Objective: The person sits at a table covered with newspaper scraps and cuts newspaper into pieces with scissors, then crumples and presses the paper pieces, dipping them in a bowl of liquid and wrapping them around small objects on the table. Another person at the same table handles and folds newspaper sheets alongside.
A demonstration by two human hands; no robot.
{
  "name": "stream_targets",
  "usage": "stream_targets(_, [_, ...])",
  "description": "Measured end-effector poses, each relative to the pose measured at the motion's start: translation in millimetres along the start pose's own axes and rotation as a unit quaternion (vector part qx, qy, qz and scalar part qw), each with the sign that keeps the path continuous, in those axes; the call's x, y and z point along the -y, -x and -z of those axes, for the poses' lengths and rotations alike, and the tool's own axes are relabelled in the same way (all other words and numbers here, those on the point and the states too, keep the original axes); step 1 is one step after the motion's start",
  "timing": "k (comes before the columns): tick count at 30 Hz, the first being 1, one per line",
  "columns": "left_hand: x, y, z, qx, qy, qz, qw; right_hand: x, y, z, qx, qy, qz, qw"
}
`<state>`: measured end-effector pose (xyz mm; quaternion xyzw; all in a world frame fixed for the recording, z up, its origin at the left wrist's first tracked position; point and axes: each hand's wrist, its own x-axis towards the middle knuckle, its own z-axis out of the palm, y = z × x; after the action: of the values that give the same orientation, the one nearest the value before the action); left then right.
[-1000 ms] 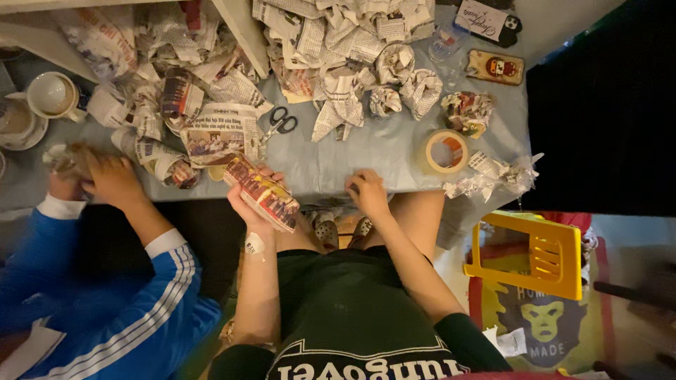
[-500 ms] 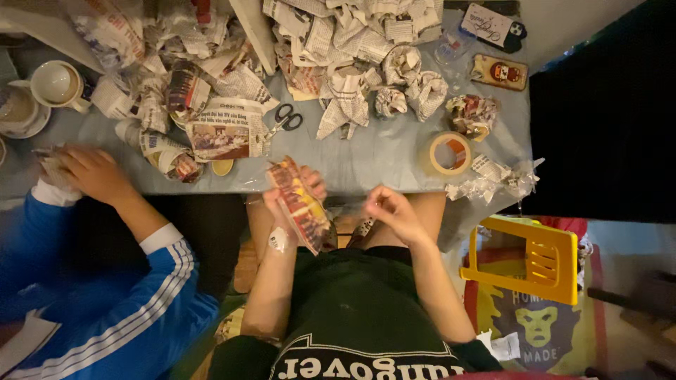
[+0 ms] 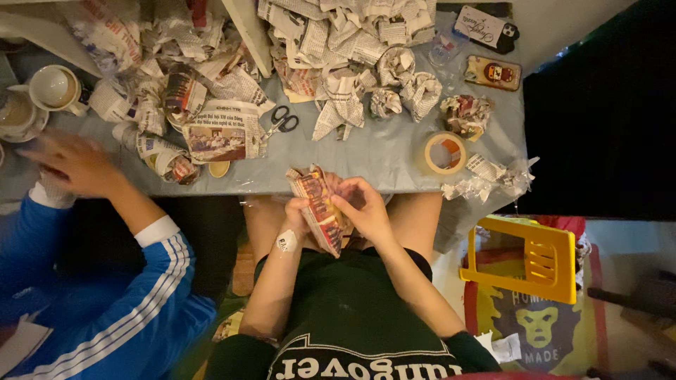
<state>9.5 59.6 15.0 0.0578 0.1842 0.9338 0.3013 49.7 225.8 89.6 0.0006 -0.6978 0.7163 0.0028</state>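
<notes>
A newspaper-wrapped bundle (image 3: pixel 318 205) with reddish print sits in front of my chest at the near edge of the grey table (image 3: pixel 380 151). My left hand (image 3: pixel 298 214) grips its lower left side. My right hand (image 3: pixel 366 207) closes over its right side, fingers pressing on the paper. What is inside the wrapping is hidden.
Crumpled newspaper (image 3: pixel 338 42) covers the far table. Scissors (image 3: pixel 282 121), a tape roll (image 3: pixel 444 152), wrapped cups (image 3: pixel 165 156) and white cups (image 3: pixel 53 86) lie about. A co-worker's hand (image 3: pixel 74 163) in a blue sleeve works at left. A yellow stool (image 3: pixel 524 260) stands at right.
My right hand came off the table edge and joined the bundle. The bundle rose toward my chest and turned upright. The co-worker's hand shifted a little.
</notes>
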Motion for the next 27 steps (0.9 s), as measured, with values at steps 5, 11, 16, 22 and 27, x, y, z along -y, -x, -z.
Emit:
stream_targets(5, [-4, 3, -27, 0.054, 0.019, -0.006, 0.998, 11, 2, -6, -0.079, 0.038, 0.005, 0.996])
stream_targets(11, [-5, 1, -37, 0.026, -0.04, 0.009, 0.999, 28, 24, -28, -0.066, 0.195, 0.194, 0.959])
stream_targets(16, [-6, 0, -30, -0.092, 0.009, -0.047, 0.995, 36, 28, -25, 0.074, 0.205, 0.136, 0.966])
stream_targets(22, [-19, -2, -37, -0.071, 0.156, -0.128, 0.977, 25, 23, 7, 0.114, -0.078, 0.058, 0.989])
stream_targets(27, [-15, -12, -44, -0.127, 0.212, -0.079, 0.966, 26, 37, 6, 0.114, 0.187, 0.216, 0.951])
